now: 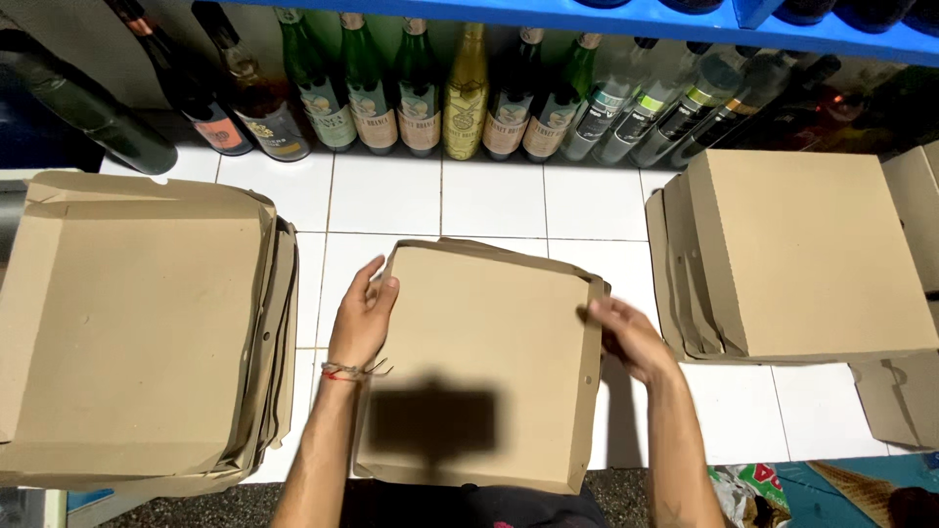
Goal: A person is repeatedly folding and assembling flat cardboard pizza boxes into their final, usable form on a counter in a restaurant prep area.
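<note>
A brown cardboard box (pixel 489 342), flat and square with folded-up sides, lies in front of me on the white tiled floor (pixel 386 200). My left hand (pixel 364 315) grips its left edge near the far corner, fingers curled over the side flap; a thread bracelet circles that wrist. My right hand (pixel 631 337) holds the right side flap, fingers pressed against the cardboard. A dark shadow falls on the near part of the box.
A stack of folded cardboard boxes (pixel 137 332) sits at my left. Another pile of flat cardboard (pixel 812 254) lies at my right. A row of glass bottles (pixel 440 93) stands along the wall under a blue shelf (pixel 606 18).
</note>
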